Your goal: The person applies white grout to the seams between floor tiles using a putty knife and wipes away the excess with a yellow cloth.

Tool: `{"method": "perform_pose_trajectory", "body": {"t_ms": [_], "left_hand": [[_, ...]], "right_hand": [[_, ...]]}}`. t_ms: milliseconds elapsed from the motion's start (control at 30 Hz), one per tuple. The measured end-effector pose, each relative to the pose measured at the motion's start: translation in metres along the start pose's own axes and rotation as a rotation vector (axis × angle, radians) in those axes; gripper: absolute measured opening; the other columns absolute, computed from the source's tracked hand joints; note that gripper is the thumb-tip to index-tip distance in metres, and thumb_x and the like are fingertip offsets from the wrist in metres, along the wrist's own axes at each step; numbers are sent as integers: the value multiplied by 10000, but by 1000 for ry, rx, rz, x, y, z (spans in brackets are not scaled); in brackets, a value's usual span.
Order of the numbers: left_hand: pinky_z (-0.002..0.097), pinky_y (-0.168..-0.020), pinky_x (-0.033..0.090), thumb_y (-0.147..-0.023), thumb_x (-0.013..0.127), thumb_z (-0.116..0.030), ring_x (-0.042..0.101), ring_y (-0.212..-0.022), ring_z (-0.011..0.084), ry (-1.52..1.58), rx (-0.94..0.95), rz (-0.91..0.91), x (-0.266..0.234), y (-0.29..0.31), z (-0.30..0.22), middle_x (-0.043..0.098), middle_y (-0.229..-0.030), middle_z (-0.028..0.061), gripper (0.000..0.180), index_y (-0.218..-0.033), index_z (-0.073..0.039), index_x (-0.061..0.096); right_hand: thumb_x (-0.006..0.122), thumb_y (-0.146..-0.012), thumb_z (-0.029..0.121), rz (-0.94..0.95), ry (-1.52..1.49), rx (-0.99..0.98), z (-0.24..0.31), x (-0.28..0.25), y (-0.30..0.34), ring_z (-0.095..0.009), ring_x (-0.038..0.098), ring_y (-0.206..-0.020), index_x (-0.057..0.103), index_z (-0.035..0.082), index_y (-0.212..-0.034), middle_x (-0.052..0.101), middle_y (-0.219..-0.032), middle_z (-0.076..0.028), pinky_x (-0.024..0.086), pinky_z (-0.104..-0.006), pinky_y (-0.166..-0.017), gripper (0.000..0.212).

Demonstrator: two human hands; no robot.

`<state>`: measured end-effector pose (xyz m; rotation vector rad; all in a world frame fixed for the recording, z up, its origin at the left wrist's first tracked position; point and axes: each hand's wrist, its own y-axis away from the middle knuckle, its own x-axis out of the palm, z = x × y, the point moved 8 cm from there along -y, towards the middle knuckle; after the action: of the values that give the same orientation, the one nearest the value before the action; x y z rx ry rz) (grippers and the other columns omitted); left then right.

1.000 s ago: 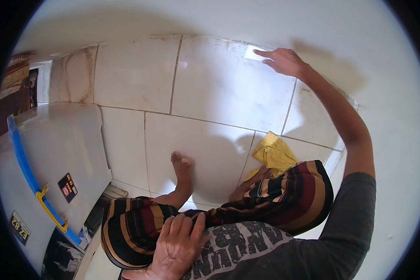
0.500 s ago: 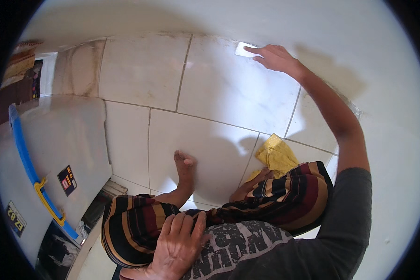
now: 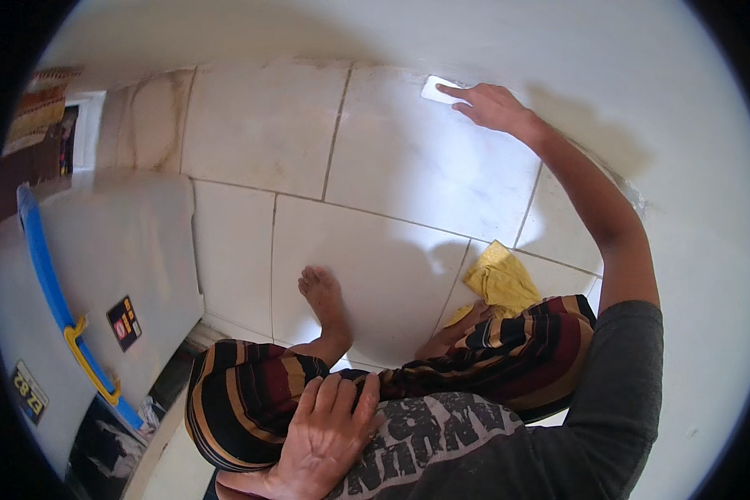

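Note:
My right hand point(image 3: 493, 108) reaches far forward to the edge where the floor tiles meet the wall. Its fingers press on a small white rectangular pad point(image 3: 439, 90), perhaps a sponge, that lies against the tile. My left hand point(image 3: 329, 425) holds nothing; it rests on my striped trousers point(image 3: 242, 400) near the left knee, with its fingers stretched out and slightly bent. By my right foot a crumpled yellow cloth point(image 3: 502, 277) lies on the floor, untouched by either hand.
Large pale floor tiles point(image 3: 258, 125) with dark joints run up to the white wall point(image 3: 642, 50). On the left stands a translucent storage box point(image 3: 133, 242) with a blue rim and a yellow latch point(image 3: 90, 362). A white frame point(image 3: 87, 129) stands behind it.
My left foot has shifted, and its toes now lie spread on the tile. The right hand and the white pad stay at nearly the same spot by the wall.

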<state>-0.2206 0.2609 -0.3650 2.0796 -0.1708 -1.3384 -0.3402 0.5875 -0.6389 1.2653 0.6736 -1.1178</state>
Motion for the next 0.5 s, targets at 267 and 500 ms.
{"method": "perform_pose_trajectory", "body": {"t_ms": [267,500], "left_hand": [[386,-943,410,-812,589,-194,512,-1026,271,-36,86,-12,-9,-11,15,532,-978,124,419,-1190,-33,506],[389,-934,416,-815,596,-209,515,-1018,273,-52,137,-39,-14,-8,35,535,-968,128,427,-1191,-28,508]], "right_hand": [[460,-947,275,122,-8,39,-6,-5,7,-289,609,-857,410,309,-1376,639,-909,-124,495,-421,-787,433],[479,-938,297,0,0,-25,21,-7,-20,-277,614,-824,409,339,-1373,641,-872,-123,496,-415,-769,442]]}}
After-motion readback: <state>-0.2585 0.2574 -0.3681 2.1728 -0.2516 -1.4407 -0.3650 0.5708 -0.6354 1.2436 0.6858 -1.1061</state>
